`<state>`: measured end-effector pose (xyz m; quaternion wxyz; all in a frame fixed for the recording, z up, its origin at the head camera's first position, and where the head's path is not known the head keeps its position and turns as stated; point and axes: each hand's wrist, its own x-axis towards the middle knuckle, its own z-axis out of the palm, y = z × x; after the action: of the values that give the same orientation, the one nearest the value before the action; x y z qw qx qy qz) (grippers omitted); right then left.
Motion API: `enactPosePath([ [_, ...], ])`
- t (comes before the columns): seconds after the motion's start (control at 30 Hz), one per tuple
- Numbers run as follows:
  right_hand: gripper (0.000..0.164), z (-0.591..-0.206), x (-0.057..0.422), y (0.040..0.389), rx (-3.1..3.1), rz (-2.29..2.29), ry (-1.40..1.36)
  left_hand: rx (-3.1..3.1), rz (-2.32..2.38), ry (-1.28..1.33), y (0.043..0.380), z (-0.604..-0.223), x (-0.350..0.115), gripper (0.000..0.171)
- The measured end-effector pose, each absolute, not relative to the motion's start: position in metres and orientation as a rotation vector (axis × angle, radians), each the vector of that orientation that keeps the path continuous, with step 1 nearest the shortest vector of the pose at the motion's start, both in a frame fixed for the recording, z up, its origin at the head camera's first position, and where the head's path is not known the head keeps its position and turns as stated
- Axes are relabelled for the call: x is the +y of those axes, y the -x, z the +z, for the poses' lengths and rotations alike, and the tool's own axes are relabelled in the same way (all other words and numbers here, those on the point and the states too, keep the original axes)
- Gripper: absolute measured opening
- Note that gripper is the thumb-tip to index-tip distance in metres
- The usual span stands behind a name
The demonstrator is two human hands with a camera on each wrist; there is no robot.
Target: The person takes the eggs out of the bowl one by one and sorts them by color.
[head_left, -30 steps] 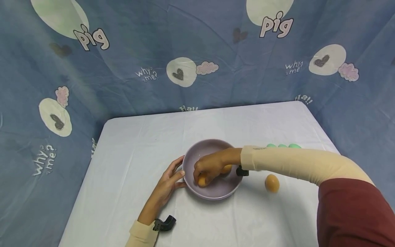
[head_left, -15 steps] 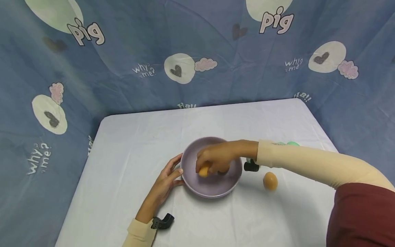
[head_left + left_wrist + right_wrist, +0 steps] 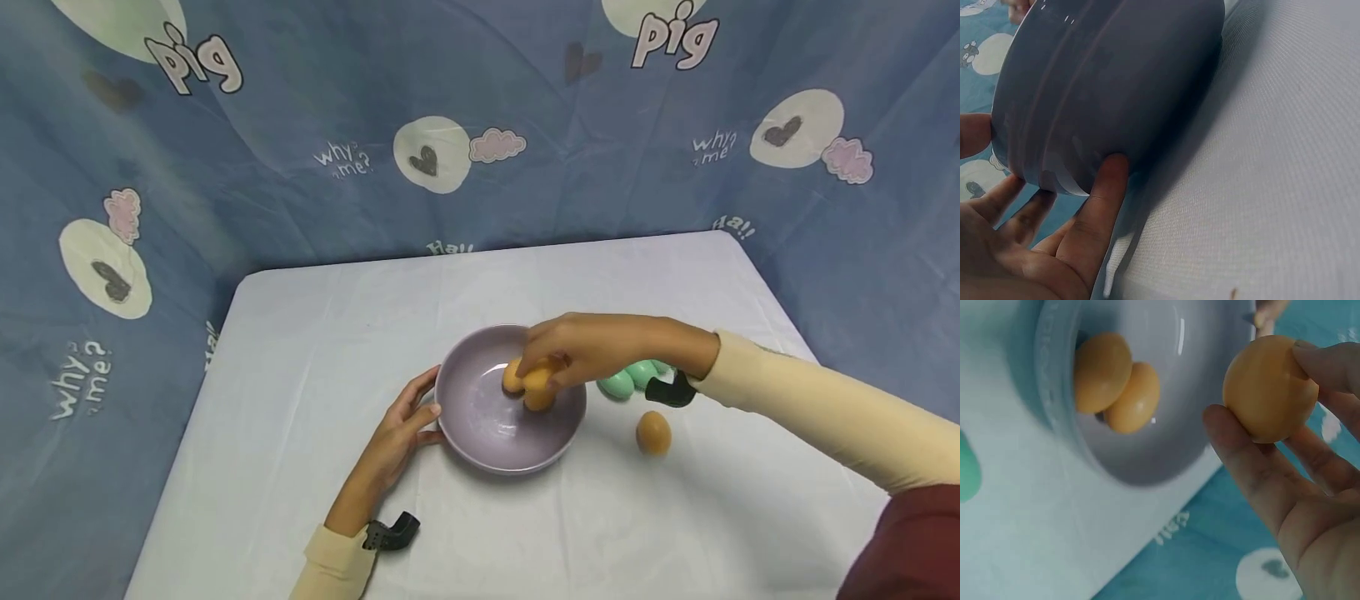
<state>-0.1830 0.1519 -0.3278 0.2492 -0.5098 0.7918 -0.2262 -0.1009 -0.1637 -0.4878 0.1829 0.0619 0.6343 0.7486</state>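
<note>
A mauve bowl (image 3: 480,429) stands on the white table. My left hand (image 3: 393,437) steadies its left side; in the left wrist view the fairly straight fingers (image 3: 1107,194) and the thumb press on the outer wall and rim. My right hand (image 3: 577,346) is over the bowl's right part, pinching a brown egg (image 3: 1269,387) between thumb and fingertips. Inside the bowl, two more brown eggs (image 3: 1104,372) lie side by side against the wall in the right wrist view. The right hand partly covers them in the head view.
Right of the bowl, another brown egg (image 3: 654,433) sits on the table. Behind it lie several green eggs (image 3: 618,384), partly hidden by the right wrist and its camera. A blue printed cloth (image 3: 300,200) hangs behind the table (image 3: 322,333).
My right hand has moved right and away from me across the bowl, carrying the brown egg from the bowl's middle left. More green eggs show. The left hand stays on the bowl.
</note>
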Motion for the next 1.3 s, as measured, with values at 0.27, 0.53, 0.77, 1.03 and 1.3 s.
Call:
enactPosePath([
  [0.27,0.039,-0.312,0.199,0.176,2.275,-0.715,1.219,1.792,2.112,-0.177,0.105,-0.483,-0.163,0.061],
  [0.53,0.032,-0.315,0.239,0.166,2.384,-0.725,1.172,1.783,2.111,-0.203,0.107,-0.481,-0.162,0.061],
  [0.77,0.033,-0.326,0.263,0.161,2.451,-0.775,1.117,1.794,2.119,-0.196,0.105,-0.481,-0.165,0.062],
  [1.03,0.032,-0.347,0.283,0.15,2.445,-0.88,1.002,1.8,2.104,-0.185,0.104,-0.484,-0.167,0.062],
  [1.3,0.031,-0.37,0.307,0.138,2.483,-0.958,0.828,1.795,2.096,-0.17,0.103,-0.488,-0.165,0.062],
])
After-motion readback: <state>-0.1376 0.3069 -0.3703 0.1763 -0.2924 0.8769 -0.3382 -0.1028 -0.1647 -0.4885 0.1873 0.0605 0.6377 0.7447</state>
